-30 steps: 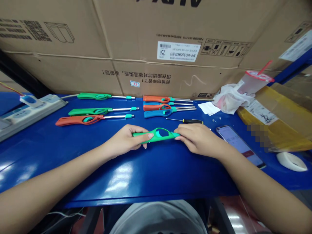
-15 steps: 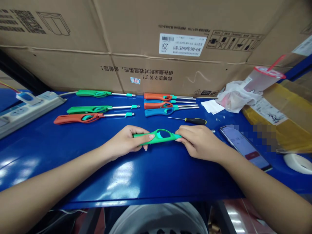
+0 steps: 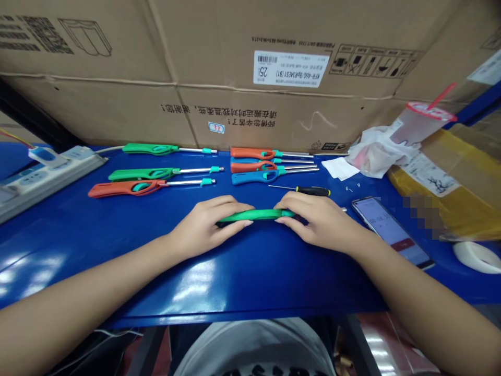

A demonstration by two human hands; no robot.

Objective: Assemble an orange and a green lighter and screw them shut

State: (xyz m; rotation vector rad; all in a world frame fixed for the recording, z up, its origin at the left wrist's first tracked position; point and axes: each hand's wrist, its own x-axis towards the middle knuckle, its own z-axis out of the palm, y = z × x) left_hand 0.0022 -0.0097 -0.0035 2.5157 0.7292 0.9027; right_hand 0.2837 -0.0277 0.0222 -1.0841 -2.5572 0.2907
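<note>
A green lighter body lies level between my two hands, its narrow edge turned up towards me. My left hand is closed on its handle end, thumb below and fingers above. My right hand pinches the teal-tipped front end, and the fingers cover whatever sticks out there. Beyond the hands lies a screwdriver with a black and yellow handle. Two green gas lighters, the nearer one included, and an orange lighter rest at the left. Several orange and blue lighters lie closely grouped in the middle.
A tall cardboard box walls off the back of the blue table. At the left is a power strip. To the right are a phone, a drink cup, a plastic bag, a yellow-taped parcel and a white roll.
The green lighter body has been rolled from its broad side, with the trigger opening showing, onto its edge. Both hands turned with it and keep their hold.
</note>
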